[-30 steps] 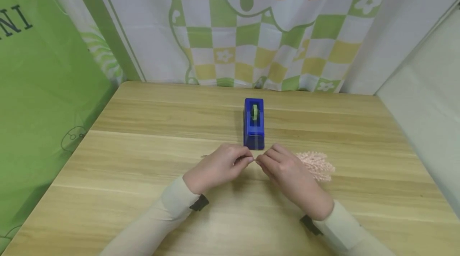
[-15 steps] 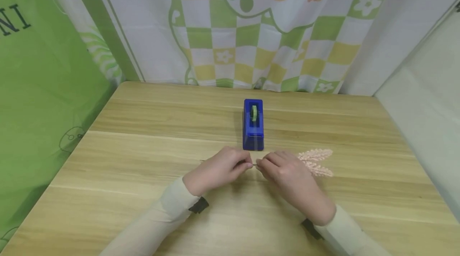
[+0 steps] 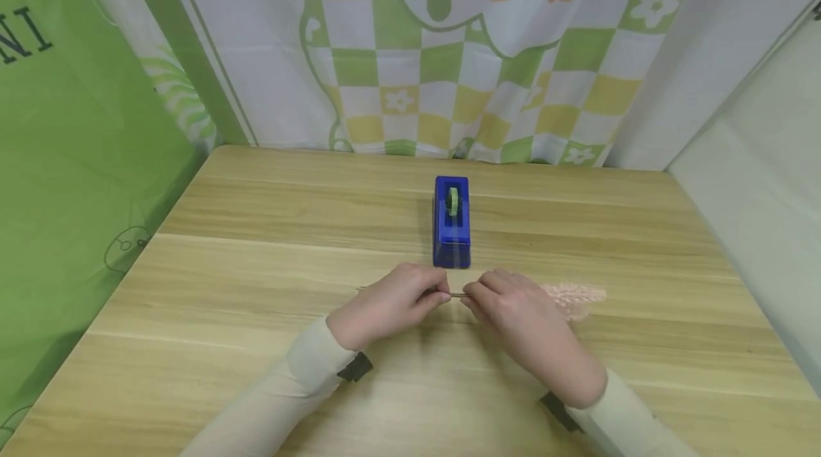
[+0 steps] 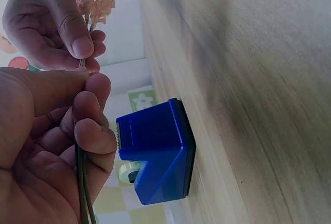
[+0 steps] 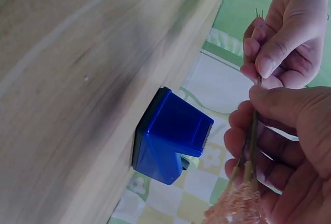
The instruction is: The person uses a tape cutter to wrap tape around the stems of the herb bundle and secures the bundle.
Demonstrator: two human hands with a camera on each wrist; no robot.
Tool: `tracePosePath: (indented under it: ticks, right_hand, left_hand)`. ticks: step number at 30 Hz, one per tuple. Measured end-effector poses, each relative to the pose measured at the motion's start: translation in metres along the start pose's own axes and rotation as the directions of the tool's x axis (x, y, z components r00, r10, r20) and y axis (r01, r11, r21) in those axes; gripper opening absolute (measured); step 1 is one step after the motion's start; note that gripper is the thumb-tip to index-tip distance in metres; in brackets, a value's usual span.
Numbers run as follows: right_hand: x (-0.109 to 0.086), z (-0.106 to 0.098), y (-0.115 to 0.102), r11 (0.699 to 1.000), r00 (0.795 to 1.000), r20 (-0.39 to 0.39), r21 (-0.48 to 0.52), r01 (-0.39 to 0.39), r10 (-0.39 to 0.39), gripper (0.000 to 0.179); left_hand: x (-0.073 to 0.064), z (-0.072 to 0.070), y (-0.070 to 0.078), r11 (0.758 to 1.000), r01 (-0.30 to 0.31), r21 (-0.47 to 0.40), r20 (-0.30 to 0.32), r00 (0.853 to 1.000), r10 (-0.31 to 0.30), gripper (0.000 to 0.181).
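Between thumb and fingers, my left hand [image 3: 391, 304] pinches the thin stems [image 4: 80, 182] of a small bunch of pink artificial flowers [image 3: 580, 296]. My right hand [image 3: 529, 321] pinches the same stems closer to the blooms, a short bare length showing between the two hands. The flower heads point right, past the right hand, and look blurred in the head view. Stem ends stick out beyond the left hand. Just beyond both hands stands a blue tape dispenser [image 3: 452, 225] with a small pale-green roll [image 3: 453, 202] in it; neither hand touches it.
The hands are over a wooden table [image 3: 288, 207]. A patterned curtain [image 3: 398, 72] hangs behind its far edge, a green cloth [image 3: 70, 157] at the left, and a pale wall or cloth [image 3: 763, 157] at the right.
The flower heads have turned and shifted, first spreading, now blurred. My right hand has slid slightly right, baring more stem between the hands. The left hand stays almost in place.
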State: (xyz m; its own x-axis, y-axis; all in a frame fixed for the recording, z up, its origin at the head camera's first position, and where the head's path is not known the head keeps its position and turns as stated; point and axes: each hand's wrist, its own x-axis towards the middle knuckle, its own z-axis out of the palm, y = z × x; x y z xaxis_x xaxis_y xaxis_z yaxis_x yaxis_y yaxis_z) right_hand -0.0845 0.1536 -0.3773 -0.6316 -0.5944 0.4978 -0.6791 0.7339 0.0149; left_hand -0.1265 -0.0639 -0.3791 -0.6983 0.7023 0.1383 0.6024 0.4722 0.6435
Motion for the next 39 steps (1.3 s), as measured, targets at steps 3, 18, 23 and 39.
tracePosePath:
  ticks: [3, 18, 23, 39]
  right_hand:
    - [0.001, -0.001, -0.0008, 1.0, 0.999, 0.041, -0.008, -0.014, 0.014, 0.008]
    - [0.005, 0.0008, 0.0015, 0.998, 0.988, 0.141, -0.023, -0.053, 0.056, 0.011]
    - [0.005, -0.0007, 0.0024, 0.998, 0.983, 0.171, 0.011, -0.063, 0.06, 0.004]
    - [0.0065, -0.0002, 0.0062, 0.989, 0.98, 0.179, 0.102, -0.108, 0.088, 0.007]
  left_hand:
    - [0.0008, 0.0011, -0.0009, 1.0, -0.004, 0.003, 0.003, 1.0, 0.004, 0.012]
    - [0.0004, 0.0056, -0.0033, 0.998, 0.001, 0.057, -0.031, 1.0, 0.0, 0.01]
    - [-0.0006, 0.0051, -0.0031, 0.998, 0.004, 0.06, -0.045, 0.999, -0.001, 0.01]
    - [0.0005, 0.0064, -0.0029, 0.997, 0.022, 0.068, -0.044, 0.999, -0.019, 0.01]
